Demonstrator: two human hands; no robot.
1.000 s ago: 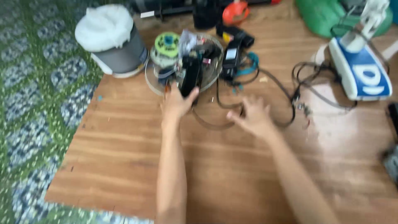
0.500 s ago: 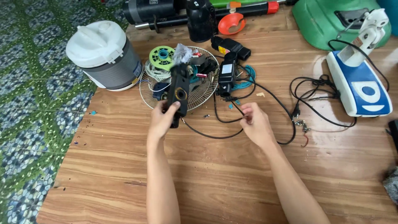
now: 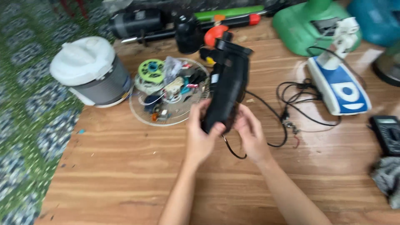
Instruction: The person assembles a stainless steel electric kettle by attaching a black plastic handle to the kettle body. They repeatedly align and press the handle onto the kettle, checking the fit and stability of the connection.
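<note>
Since the earlier frame, the black device is lifted off the wire fan guard and now held by both hands above the wooden surface. White-lidded cooker is seen far left. Left hand fingers are clamped on the device's lower end; right hand fingers are curled against its base. Black cord trails right, toward the blue-white base.
</note>
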